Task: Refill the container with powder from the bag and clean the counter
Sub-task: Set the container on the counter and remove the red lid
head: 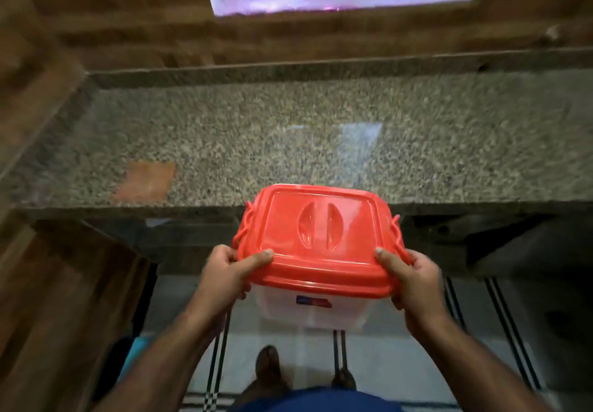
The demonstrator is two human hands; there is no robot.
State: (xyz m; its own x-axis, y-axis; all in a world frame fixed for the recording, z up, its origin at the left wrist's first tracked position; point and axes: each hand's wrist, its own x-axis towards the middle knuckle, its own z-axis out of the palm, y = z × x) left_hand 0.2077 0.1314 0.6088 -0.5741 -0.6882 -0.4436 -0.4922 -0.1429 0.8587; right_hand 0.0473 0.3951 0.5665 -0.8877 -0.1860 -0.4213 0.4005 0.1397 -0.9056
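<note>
Hands, left (229, 275) and right (412, 278), grip the lidded clear plastic container with red lid (319, 244) in mid-air just short of the speckled granite table (288, 142), where a slip could drop it to the floor.

Two bare forearms rise from the bottom corners of the frame toward its centre, with no sleeves, watch or bracelets on them. The left hand (229, 272) and the right hand (409, 275) wear no rings or gloves, and short, unpainted thumbnails show on both. At the bottom centre lies a dark blue cloth garment (316, 400), and just above it two brown shoes (268, 368), somewhat blurred.
</note>
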